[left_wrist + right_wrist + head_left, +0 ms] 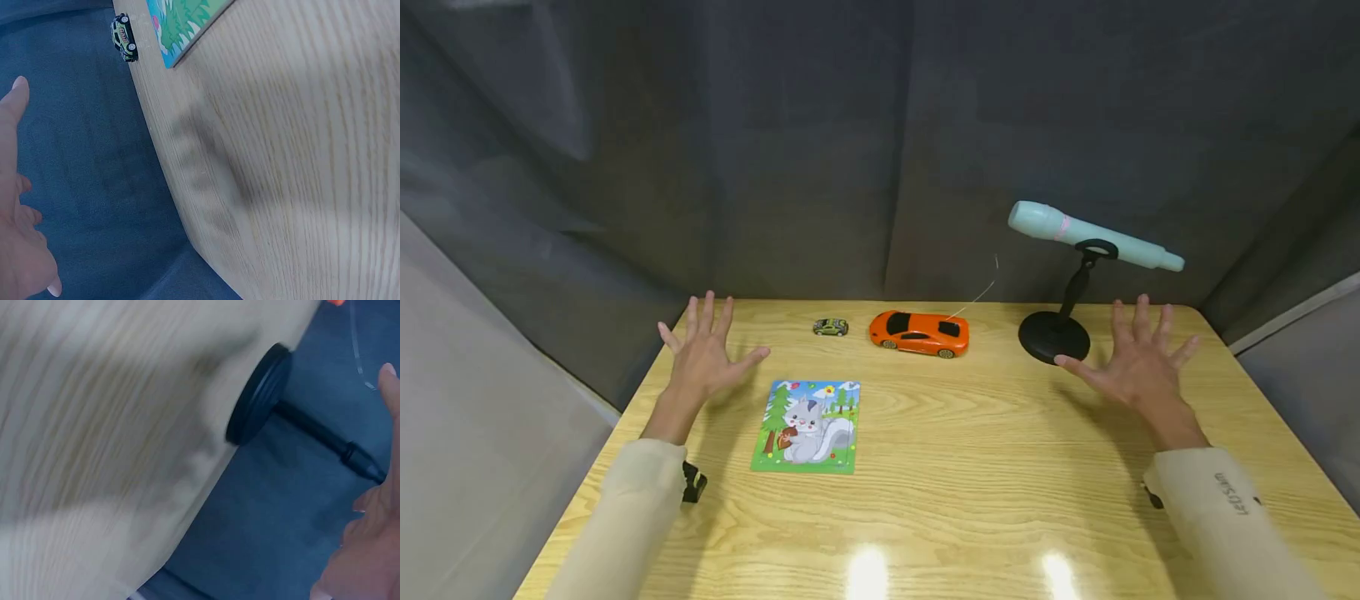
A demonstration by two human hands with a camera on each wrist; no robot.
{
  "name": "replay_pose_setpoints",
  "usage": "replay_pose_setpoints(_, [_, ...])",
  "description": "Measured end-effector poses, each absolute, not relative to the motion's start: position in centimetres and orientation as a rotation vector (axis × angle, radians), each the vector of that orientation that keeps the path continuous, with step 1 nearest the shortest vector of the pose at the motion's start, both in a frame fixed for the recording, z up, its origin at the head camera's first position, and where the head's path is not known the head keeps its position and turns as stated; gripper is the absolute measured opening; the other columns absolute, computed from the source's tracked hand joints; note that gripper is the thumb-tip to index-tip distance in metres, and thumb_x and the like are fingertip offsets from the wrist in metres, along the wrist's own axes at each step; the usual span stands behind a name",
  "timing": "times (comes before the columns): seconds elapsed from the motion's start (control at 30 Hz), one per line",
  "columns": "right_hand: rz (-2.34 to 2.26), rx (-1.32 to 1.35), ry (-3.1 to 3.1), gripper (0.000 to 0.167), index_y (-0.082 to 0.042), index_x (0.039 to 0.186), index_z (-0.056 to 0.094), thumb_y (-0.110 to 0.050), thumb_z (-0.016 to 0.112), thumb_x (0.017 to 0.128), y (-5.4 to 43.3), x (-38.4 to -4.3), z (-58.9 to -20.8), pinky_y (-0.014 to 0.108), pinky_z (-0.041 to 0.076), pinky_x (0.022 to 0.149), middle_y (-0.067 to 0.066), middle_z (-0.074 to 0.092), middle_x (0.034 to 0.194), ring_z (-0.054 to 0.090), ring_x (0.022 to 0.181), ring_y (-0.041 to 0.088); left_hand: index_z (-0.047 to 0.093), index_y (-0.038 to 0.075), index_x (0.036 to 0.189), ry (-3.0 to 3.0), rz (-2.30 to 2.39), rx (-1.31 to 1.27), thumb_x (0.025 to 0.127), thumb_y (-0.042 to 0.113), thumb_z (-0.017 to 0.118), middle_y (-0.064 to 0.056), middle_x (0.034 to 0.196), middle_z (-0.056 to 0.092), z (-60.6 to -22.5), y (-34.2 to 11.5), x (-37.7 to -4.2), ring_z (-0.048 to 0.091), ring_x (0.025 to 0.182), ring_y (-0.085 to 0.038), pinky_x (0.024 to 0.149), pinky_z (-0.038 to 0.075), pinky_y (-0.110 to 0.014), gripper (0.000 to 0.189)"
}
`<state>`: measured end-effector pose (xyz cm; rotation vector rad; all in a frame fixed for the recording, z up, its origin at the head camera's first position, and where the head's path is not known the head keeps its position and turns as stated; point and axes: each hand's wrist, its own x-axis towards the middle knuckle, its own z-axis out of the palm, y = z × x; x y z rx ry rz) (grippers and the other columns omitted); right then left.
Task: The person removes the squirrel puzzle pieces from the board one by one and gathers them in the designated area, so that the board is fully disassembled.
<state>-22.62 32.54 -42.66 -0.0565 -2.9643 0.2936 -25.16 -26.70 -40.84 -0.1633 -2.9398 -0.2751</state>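
Note:
My left hand [702, 360] hovers above the table's left side with its fingers spread, holding nothing. To its right lies a squirrel picture puzzle [805, 427]; its corner also shows in the left wrist view. Farther back are a small green toy car [831, 327] and a larger orange toy car [919, 333] with a thin wire rising from its rear. A light blue microphone [1097, 237] rests in a black stand [1054, 337] at the back right. Fingers spread and empty, my right hand [1138, 372] is in front of that stand, its thumb tip overlapping the base in the head view.
The wooden table [955, 483] has its back edge against a dark curtain [805, 150]. Pale grey panels [482, 400] flank it on both sides. Two bright light reflections fall near the front edge.

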Motion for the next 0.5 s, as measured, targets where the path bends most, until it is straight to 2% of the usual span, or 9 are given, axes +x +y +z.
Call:
replay_pose_setpoints(0.2, [0.336, -0.043, -3.016, 0.124, -0.002, 0.152, -0.001, -0.081, 0.051, 0.072, 29.6, -22.4, -42.0, 0.081, -0.015, 0.093, 0.022, -0.027, 0.153, -0.028, 0.137, 0.048, 0.002, 0.018, 0.154, -2.941, -0.269, -0.187, 0.082, 0.076, 0.043, -0.009, 0.160, -0.014, -40.8, -26.7, -24.8, -0.018, 0.146, -0.035, 0.098, -0.014, -0.077, 0.101])
replay_pose_setpoints(0.33, [0.322, 0.010, -3.079, 0.124, -0.006, 0.153, -0.002, -0.084, 0.048, 0.071, 27.0, -22.4, -41.8, 0.079, -0.013, 0.096, 0.025, -0.021, 0.154, -0.023, 0.139, 0.050, 0.007, 0.014, 0.154, -2.959, -0.239, -0.229, 0.081, 0.076, 0.044, -0.011, 0.160, -0.010, -40.8, -26.6, -24.2, -0.016, 0.146, -0.037, 0.098, -0.011, -0.079, 0.103])
replay_pose_setpoints(0.5, [0.321, 0.141, -3.104, 0.122, -0.010, 0.153, -0.002, -0.085, 0.048, 0.070, 23.3, -22.5, -41.9, 0.078, -0.009, 0.100, 0.023, -0.016, 0.157, -0.013, 0.142, 0.050, 0.009, 0.014, 0.154, -2.987, -0.207, -0.321, 0.081, 0.073, 0.049, -0.010, 0.161, -0.007, -40.7, -26.0, -23.4, -0.015, 0.146, -0.036, 0.098, -0.007, -0.080, 0.102])
